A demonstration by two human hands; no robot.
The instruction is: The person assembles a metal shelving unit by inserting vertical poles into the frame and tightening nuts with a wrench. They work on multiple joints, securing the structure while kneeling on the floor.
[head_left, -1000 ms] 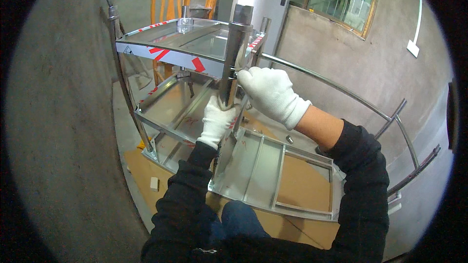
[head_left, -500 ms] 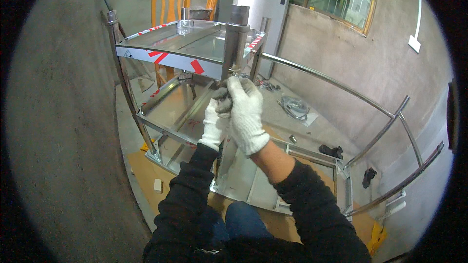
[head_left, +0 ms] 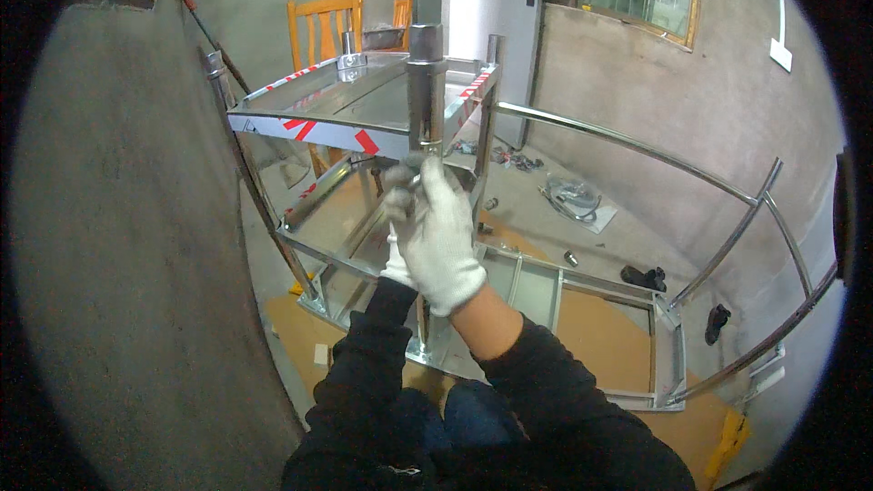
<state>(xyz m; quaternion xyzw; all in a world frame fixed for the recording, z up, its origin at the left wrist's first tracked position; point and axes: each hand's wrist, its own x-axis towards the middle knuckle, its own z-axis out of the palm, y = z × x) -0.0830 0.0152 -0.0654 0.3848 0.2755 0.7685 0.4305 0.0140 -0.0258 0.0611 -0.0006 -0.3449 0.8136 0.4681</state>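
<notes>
Assembly of the metal frame looks well along but unfinished. The upright post (head_left: 426, 95) rises just above the right hand's grip, at the near corner of the upper shelf (head_left: 318, 134); that shelf and the second shelf (head_left: 332, 255), lower and left of the grip, already sit between their uprights. A curved rail (head_left: 627, 144), right of the grip, appears joined too. The part in hand seems to be a small bright fitting (head_left: 432, 151) on the post, just above the fingertips. The right hand (head_left: 444, 241) has its fingers bent inward, and the left hand (head_left: 397, 205) is blurred and partly hidden beside it; whether either holds anything, I cannot tell. Loose metal pieces (head_left: 571, 259) on the floor, right of the grip, suggest more remains to be fitted.
</notes>
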